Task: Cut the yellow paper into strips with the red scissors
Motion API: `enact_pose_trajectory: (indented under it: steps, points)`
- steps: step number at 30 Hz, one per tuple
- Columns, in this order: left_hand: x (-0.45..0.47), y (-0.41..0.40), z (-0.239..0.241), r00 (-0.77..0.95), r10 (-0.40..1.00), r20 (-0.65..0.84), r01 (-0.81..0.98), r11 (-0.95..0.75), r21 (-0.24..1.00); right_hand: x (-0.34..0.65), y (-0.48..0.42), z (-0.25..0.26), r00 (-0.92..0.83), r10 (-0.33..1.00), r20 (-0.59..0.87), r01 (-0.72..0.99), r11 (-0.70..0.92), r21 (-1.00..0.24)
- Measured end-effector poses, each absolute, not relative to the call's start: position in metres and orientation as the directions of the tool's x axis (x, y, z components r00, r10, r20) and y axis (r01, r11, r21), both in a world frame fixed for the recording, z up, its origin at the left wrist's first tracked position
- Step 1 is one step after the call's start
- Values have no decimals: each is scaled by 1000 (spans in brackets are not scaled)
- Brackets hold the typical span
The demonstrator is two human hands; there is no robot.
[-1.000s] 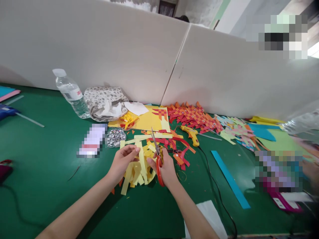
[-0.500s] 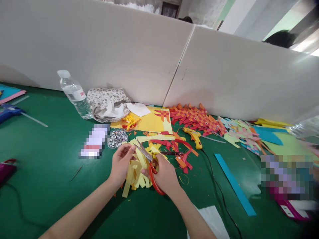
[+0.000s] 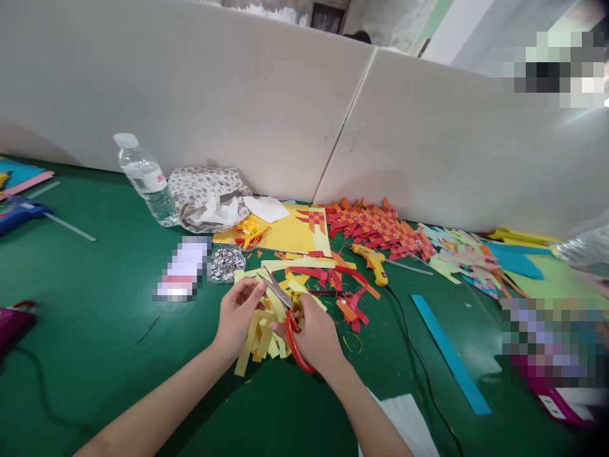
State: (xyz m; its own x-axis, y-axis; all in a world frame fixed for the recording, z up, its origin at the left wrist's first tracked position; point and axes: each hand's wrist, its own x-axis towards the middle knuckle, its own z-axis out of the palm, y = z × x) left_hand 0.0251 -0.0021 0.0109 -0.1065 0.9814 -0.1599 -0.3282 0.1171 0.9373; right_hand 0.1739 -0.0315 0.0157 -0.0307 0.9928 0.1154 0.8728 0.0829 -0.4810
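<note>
My right hand (image 3: 318, 330) is wrapped around the red handles of a pair of scissors (image 3: 295, 346). The blades point up and left, slightly apart, with their tips near my left fingertips. My left hand (image 3: 239, 314) is closed in a pinch beside the blades, on what looks like a pale yellow paper strip (image 3: 239, 275); the fingers partly hide it. Beneath and between both hands lies a loose pile of pale yellow paper strips (image 3: 264, 336). Red and orange paper scraps (image 3: 349, 304) lie just right of my right hand.
Behind my hands are a bag of googly eyes (image 3: 227, 264), yellow sheets (image 3: 280, 233) and woven red-orange paper fish (image 3: 380, 225). A yellow glue gun (image 3: 373, 261) trails a black cord. A water bottle (image 3: 151, 184), phone (image 3: 183, 270) and blue strip (image 3: 450, 352) lie around. A grey partition (image 3: 214, 95) stands behind.
The whole view has shifted slightly, so things appear a little further right. My left hand has moved slightly toward the scissors. The right hand keeps its hold on them.
</note>
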Motion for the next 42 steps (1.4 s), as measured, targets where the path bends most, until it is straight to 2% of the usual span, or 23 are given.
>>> enact_pose_trajectory:
  steps: [12, 42]
  points:
    - [26, -2, 10, -92, 977, -191, -408, 137, 902, 173, -31, 17, -25, 995, 94, 870, 68, -488]
    - [26, -1, 14, -71, 968, -241, -475, 180, 862, 175, -29, 18, -25, 988, 152, 846, 102, -523]
